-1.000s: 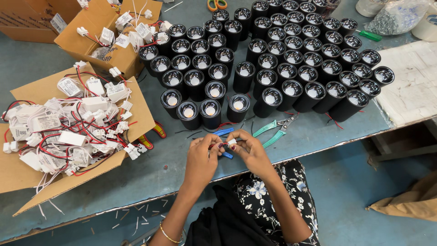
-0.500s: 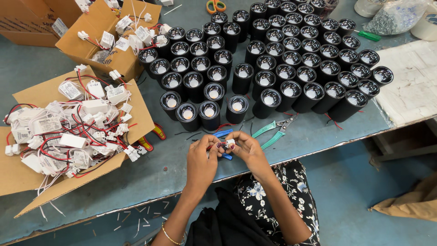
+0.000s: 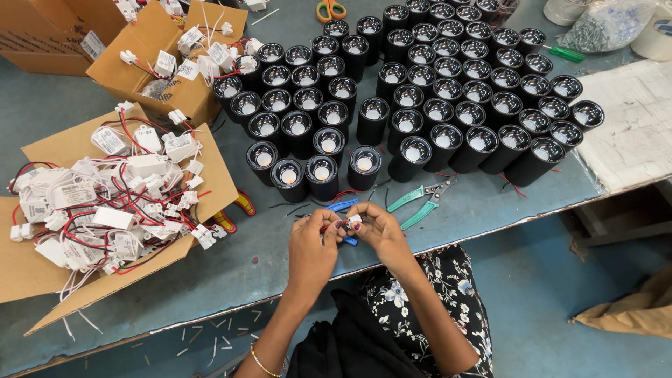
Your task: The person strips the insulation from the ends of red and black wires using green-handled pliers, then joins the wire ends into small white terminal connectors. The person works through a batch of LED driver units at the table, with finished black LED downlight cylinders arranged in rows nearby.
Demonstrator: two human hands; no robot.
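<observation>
— Hands meet at the near edge of the table [image 3: 490, 210]: the left hand [image 3: 313, 245] and right hand [image 3: 378, 231] both pinch a small white connector [image 3: 353, 220] with red wires [image 3: 334, 225]. How to do it well?

— I think the grip should stay close to the wire ends, fingertips steady, over the blue tool [image 3: 343, 205], away from the black cylinder lamps [image 3: 364, 166].

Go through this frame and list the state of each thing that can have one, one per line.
left hand: pinching the small white connector
right hand: pinching the same connector
small white connector: held between both hands, above the table edge
green-handled pliers: lying on the table, handles spread
black cylinder lamps: standing upright, packed in rows
flattened cardboard box: opened flat, heaped with wired white driver units
</observation>
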